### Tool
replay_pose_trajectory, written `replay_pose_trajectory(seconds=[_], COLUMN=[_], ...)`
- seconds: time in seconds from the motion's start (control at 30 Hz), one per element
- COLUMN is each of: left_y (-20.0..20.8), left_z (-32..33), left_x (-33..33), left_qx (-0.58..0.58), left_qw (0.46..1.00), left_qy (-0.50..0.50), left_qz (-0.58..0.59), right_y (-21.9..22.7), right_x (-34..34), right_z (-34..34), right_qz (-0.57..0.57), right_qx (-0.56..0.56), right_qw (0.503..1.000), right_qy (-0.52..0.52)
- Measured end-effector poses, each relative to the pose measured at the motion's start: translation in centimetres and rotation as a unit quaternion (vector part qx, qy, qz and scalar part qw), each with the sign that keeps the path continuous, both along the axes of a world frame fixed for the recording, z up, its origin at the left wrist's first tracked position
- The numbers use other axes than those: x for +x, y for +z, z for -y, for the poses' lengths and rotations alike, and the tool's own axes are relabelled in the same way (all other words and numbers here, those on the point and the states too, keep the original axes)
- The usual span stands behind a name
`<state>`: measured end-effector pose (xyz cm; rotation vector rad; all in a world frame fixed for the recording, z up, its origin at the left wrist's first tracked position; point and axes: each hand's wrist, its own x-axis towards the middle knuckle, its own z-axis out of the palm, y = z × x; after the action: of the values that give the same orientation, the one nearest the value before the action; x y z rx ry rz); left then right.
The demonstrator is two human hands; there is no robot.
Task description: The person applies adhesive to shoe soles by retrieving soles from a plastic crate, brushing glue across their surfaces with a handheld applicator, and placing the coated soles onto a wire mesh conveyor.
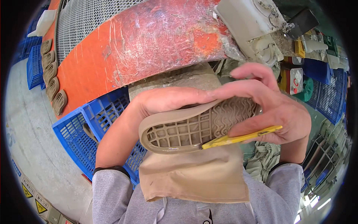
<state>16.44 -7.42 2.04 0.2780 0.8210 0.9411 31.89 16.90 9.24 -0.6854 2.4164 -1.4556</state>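
A tan shoe sole (181, 134) is held up in front of my chest, its hollow gridded face toward me and the wavy-patterned part to the right. My left hand (169, 98) is closed on its far edge; most of those fingers are hidden behind it. In my right hand (285, 114) is a slim yellow-handled brush (242, 139), pinched under the thumb. Its dark tip meets the sole's near rim, where the surface looks wet and glossy. The right hand's fingers also curl round the sole's right end.
An orange worktop (149, 48) curves across the far side, with several soles (52, 89) lined up at its left end. A white container (248, 22) stands at the back right. Blue crates (76, 130) sit below left. Bottles and a blue basket (326, 97) are at the right.
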Motion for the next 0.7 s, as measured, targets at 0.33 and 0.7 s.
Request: replay_pose_trajectory(seconds=[0.33, 0.7], left_y=[2.8, 0.0], left_z=[-1.3, -3.7], left_x=[0.8, -7.5], left_qx=[-0.096, 0.063], left_qw=[0.966, 0.887], left_qy=[0.236, 0.458], left_qz=[-0.043, -0.015], right_y=[-3.9, -3.0], right_x=[5.3, 4.3], right_z=[4.3, 8.7], right_qz=[-0.157, -0.157], right_qx=[0.269, 0.035], right_qw=[0.813, 0.872], right_qy=[-0.492, -0.463])
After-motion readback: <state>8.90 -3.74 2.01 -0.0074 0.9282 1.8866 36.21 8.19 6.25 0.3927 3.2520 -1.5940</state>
